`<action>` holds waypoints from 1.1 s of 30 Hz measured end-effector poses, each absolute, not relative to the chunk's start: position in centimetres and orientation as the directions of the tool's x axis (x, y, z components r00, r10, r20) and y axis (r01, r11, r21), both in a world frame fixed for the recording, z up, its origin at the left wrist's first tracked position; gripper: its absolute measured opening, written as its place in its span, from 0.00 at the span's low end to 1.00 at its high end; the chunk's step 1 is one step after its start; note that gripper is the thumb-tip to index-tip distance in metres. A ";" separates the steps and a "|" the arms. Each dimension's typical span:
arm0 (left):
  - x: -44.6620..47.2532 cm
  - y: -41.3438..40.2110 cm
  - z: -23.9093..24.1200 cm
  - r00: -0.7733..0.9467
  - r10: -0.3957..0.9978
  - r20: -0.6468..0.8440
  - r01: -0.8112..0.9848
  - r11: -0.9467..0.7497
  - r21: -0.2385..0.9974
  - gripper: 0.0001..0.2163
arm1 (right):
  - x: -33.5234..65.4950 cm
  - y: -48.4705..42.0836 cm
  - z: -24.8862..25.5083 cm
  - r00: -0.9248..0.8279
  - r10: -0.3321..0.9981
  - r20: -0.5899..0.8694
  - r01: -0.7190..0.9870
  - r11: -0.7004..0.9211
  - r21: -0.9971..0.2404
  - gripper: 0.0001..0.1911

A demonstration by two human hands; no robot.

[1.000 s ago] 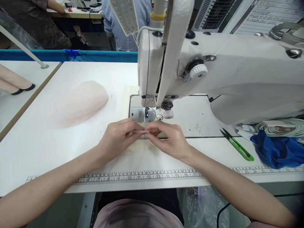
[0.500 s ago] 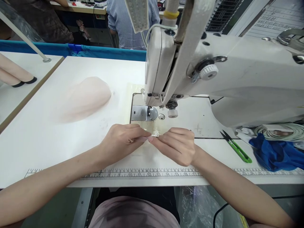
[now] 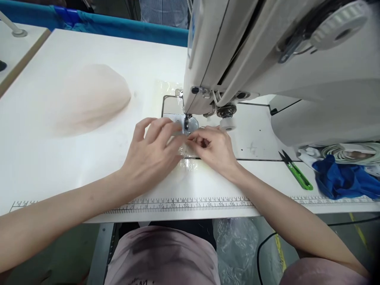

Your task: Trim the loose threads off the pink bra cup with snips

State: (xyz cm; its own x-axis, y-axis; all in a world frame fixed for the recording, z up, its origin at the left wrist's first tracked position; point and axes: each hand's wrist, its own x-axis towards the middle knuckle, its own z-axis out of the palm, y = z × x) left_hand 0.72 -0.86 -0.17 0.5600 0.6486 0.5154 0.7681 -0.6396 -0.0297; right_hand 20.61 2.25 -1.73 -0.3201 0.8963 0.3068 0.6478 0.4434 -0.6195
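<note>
My left hand [image 3: 154,152] is beside the needle plate of a white sewing machine [image 3: 276,71], its fingers bent and spread apart, slightly blurred. My right hand [image 3: 218,148] is just right of it, thumb and forefinger pinched together in front of the presser foot [image 3: 186,122]. Whatever lies in that pinch is too small to make out. Clear tape [image 3: 188,164] covers the table below the fingertips. To the left lies a pale pink, sheer, rounded piece of fabric [image 3: 101,99], apart from both hands.
Green thread snips [image 3: 298,176] lie at the right, near a crumpled blue cloth [image 3: 347,178] and a coil of pale cord [image 3: 350,152]. A printed ruler [image 3: 192,205] runs along the front edge. Blue fabric [image 3: 133,29] borders the back; a person in stripes [image 3: 163,12] is beyond.
Both hands have moved from the table's front up to the presser foot. The left hand has let go of its pinch and spread its fingers. The view has shifted closer to the machine.
</note>
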 end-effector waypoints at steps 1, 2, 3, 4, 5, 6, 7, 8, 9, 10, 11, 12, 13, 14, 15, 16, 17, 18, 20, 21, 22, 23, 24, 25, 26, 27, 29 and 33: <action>0.8 -1.2 -0.2 0.601 0.600 0.528 0.745 -0.660 -0.097 0.10 | 20.6 2.3 -1.7 -0.309 0.906 0.290 0.643 0.424 -0.638 0.07; 0.9 -1.5 -0.2 0.640 0.564 0.521 0.721 -0.676 -0.154 0.10 | 20.6 2.4 -1.7 -0.296 0.915 0.274 0.639 0.403 -0.655 0.07; 1.0 -1.8 -0.2 0.675 0.543 0.500 0.699 -0.687 -0.197 0.11 | 20.6 2.5 -1.7 -0.283 0.923 0.261 0.639 0.384 -0.666 0.07; 1.1 -2.1 -0.1 0.701 0.537 0.469 0.683 -0.695 -0.225 0.11 | 20.6 2.6 -1.7 -0.271 0.929 0.252 0.643 0.369 -0.671 0.07; 1.1 -2.3 0.0 0.719 0.543 0.435 0.673 -0.699 -0.241 0.12 | 20.6 2.7 -1.7 -0.261 0.933 0.247 0.649 0.359 -0.671 0.07; 1.2 -2.5 0.0 0.729 0.552 0.405 0.668 -0.703 -0.244 0.13 | 20.6 2.7 -1.7 -0.252 0.935 0.248 0.656 0.354 -0.667 0.07; 1.2 -2.5 0.0 0.733 0.559 0.387 0.665 -0.708 -0.237 0.14 | 20.7 2.8 -1.7 -0.248 0.934 0.257 0.664 0.357 -0.657 0.07; 1.1 -2.5 0.0 0.735 0.563 0.378 0.663 -0.714 -0.224 0.15 | 20.8 2.7 -1.7 -0.255 0.928 0.273 0.675 0.373 -0.636 0.07; 1.1 -2.3 0.0 0.734 0.563 0.380 0.661 -0.719 -0.213 0.15 | 21.0 2.7 -1.8 -0.275 0.914 0.299 0.689 0.404 -0.602 0.06; 1.0 -2.0 -0.1 0.733 0.558 0.389 0.659 -0.723 -0.206 0.15 | 21.2 2.6 -1.8 -0.309 0.891 0.334 0.705 0.450 -0.549 0.07; 1.0 -1.7 -0.3 0.733 0.552 0.398 0.657 -0.727 -0.201 0.15 | 21.4 2.4 -1.8 -0.353 0.858 0.373 0.721 0.504 -0.476 0.09; 0.9 -1.4 -0.4 0.730 0.551 0.405 0.658 -0.727 -0.196 0.15 | 21.6 2.1 -1.8 -0.403 0.817 0.412 0.735 0.557 -0.386 0.11; 0.8 -1.0 -0.6 0.724 0.556 0.409 0.662 -0.727 -0.183 0.14 | 21.8 1.9 -1.8 -0.456 0.773 0.441 0.743 0.604 -0.289 0.14; 0.6 -0.7 -0.8 0.715 0.566 0.411 0.668 -0.726 -0.163 0.15 | 22.0 1.6 -1.8 -0.503 0.733 0.459 0.748 0.635 -0.194 0.16; 0.5 -0.5 -1.0 0.703 0.580 0.411 0.676 -0.725 -0.135 0.15 | 22.1 1.4 -1.8 -0.540 0.700 0.467 0.750 0.652 -0.110 0.17; 0.4 -0.3 -1.1 0.692 0.598 0.404 0.684 -0.722 -0.103 0.16 | 22.2 1.2 -1.8 -0.568 0.677 0.469 0.751 0.659 -0.042 0.17; 0.4 -0.2 -1.2 0.682 0.614 0.397 0.691 -0.719 -0.075 0.16 | 22.2 1.0 -1.8 -0.588 0.661 0.466 0.749 0.662 0.007 0.17; 0.3 -0.1 -1.3 0.674 0.626 0.392 0.696 -0.716 -0.055 0.17 | 22.2 0.9 -1.8 -0.603 0.651 0.461 0.747 0.664 0.040 0.17; 0.2 0.0 -1.3 0.672 0.631 0.389 0.697 -0.716 -0.044 0.17 | 22.1 0.8 -1.7 -0.615 0.643 0.457 0.744 0.665 0.067 0.17; 0.2 0.1 -1.3 0.675 0.623 0.396 0.692 -0.720 -0.047 0.17 | 22.1 0.8 -1.7 -0.616 0.643 0.455 0.744 0.665 0.067 0.17; 0.1 0.2 -1.2 0.680 0.609 0.408 0.684 -0.727 -0.054 0.16 | 22.1 0.8 -1.7 -0.614 0.647 0.452 0.745 0.664 0.062 0.17; 0.1 0.3 -1.2 0.684 0.595 0.422 0.677 -0.733 -0.063 0.15 | 22.0 0.8 -1.6 -0.611 0.652 0.448 0.747 0.662 0.055 0.17; 0.1 0.5 -1.2 0.689 0.583 0.430 0.671 -0.737 -0.075 0.15 | 22.0 0.8 -1.6 -0.608 0.658 0.444 0.750 0.660 0.047 0.18; 0.1 0.7 -1.2 0.692 0.574 0.437 0.669 -0.738 -0.091 0.15 | 22.0 0.8 -1.6 -0.604 0.661 0.445 0.751 0.659 0.041 0.18; 0.1 0.8 -1.1 0.695 0.568 0.441 0.670 -0.734 -0.109 0.14 | 22.0 0.9 -1.6 -0.602 0.662 0.446 0.752 0.658 0.038 0.18; 0.1 1.0 -1.1 0.696 0.567 0.441 0.673 -0.729 -0.125 0.14 | 22.0 0.9 -1.6 -0.601 0.662 0.448 0.752 0.658 0.036 0.18; 0.1 1.2 -1.1 0.695 0.566 0.443 0.680 -0.718 -0.148 0.14 | 22.0 0.9 -1.7 -0.600 0.655 0.459 0.751 0.659 0.041 0.18; 0.2 1.2 -1.1 0.691 0.564 0.452 0.678 -0.723 -0.134 0.14 | 21.9 0.9 -1.8 -0.600 0.665 0.445 0.761 0.646 0.059 0.17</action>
